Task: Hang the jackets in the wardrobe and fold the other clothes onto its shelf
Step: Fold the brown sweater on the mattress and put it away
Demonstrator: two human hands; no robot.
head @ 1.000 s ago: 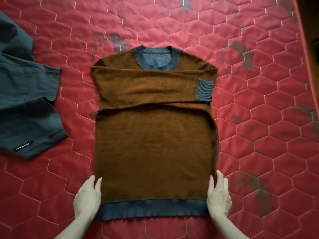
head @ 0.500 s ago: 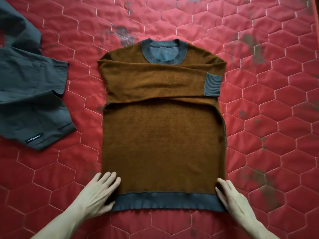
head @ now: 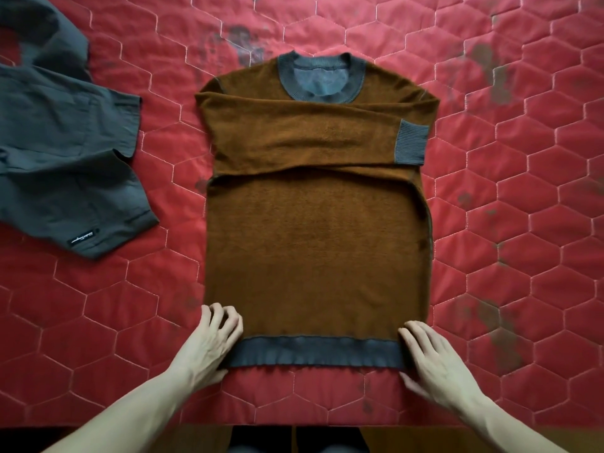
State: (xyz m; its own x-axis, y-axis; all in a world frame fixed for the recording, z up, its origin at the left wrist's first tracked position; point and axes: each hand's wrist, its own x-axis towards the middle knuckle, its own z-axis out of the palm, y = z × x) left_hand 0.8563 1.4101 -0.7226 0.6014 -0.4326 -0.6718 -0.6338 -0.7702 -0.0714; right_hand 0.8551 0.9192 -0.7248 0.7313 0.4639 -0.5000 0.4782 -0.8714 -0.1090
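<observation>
A brown sweater (head: 313, 243) with a grey collar, cuffs and hem lies flat on the red quilted mattress (head: 510, 197). Both sleeves are folded across its chest, and one grey cuff shows at the right. My left hand (head: 209, 348) is at the lower left corner of the hem, fingers curled on the fabric and thumb at the hem's edge. My right hand (head: 434, 364) covers the lower right corner, fingers over the hem and thumb below it.
A dark grey garment (head: 65, 165) with a small label lies spread at the left, apart from the sweater. The mattress's front edge runs just below my hands, with dark floor beyond it.
Both hands have closed in on the hem's corners. My left fingers went from flat beside the sweater to curled on its corner. The view has shifted slightly nearer.
</observation>
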